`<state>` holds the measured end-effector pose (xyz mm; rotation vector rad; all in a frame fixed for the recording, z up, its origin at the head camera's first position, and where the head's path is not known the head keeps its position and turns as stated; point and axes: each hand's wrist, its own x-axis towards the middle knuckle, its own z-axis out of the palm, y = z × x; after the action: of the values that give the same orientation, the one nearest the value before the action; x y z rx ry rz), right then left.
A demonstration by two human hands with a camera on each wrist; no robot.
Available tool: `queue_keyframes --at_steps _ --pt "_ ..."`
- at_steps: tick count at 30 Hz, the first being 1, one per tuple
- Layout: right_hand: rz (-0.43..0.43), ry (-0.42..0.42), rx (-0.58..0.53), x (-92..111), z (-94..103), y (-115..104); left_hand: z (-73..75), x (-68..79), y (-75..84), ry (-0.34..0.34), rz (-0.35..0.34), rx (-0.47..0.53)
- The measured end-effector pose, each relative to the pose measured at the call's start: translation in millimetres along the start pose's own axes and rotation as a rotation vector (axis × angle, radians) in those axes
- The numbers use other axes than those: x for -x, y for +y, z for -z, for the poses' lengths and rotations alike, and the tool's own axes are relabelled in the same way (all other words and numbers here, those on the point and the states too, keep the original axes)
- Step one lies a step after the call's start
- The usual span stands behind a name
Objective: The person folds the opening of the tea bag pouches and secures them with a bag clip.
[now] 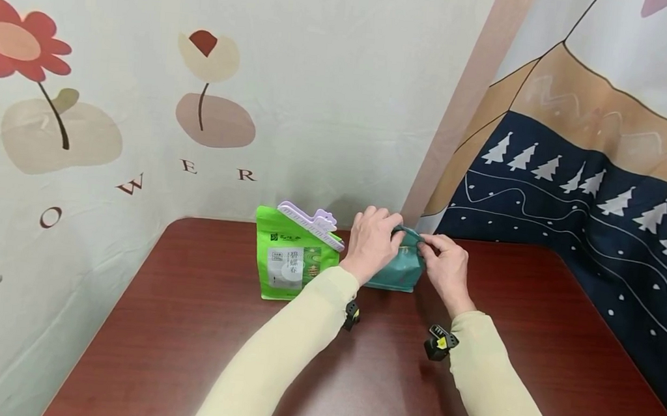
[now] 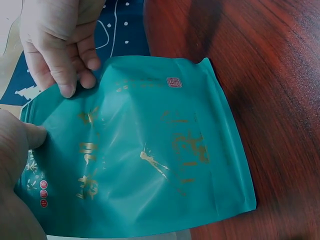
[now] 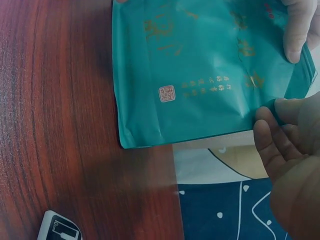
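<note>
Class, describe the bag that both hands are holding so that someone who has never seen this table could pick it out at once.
On the dark red wooden table, near its far edge, two bags stand side by side. The one meant is the teal pouch with gold lettering, pinched at its top by the left hand and right hand; its bright green neighbour wears a lilac clip.

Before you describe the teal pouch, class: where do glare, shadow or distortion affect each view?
Head view: wide-angle bending at the edges, soft arm shadows on the table. Left wrist view: pale glare across the teal pouch, left hand blurred close up. Right wrist view: right hand dark, shaded.
</note>
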<state>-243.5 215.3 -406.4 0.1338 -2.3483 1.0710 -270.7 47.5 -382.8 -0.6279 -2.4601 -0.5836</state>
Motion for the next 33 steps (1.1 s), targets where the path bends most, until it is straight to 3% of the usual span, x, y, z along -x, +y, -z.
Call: queue_keyframes --at_steps 14,24,33 --pt "-0.007 -0.019 0.022 3.9 0.5 -0.2 4.4 2.0 -3.1 -0.062 -0.006 -0.011" --pt "0.060 0.023 0.024 6.3 -1.0 0.9 6.6 -0.1 -1.7 -0.118 0.029 0.031" --pt "0.042 0.021 -0.003 8.0 -1.4 3.4 9.1 -1.7 -0.4 -0.143 0.042 0.069"
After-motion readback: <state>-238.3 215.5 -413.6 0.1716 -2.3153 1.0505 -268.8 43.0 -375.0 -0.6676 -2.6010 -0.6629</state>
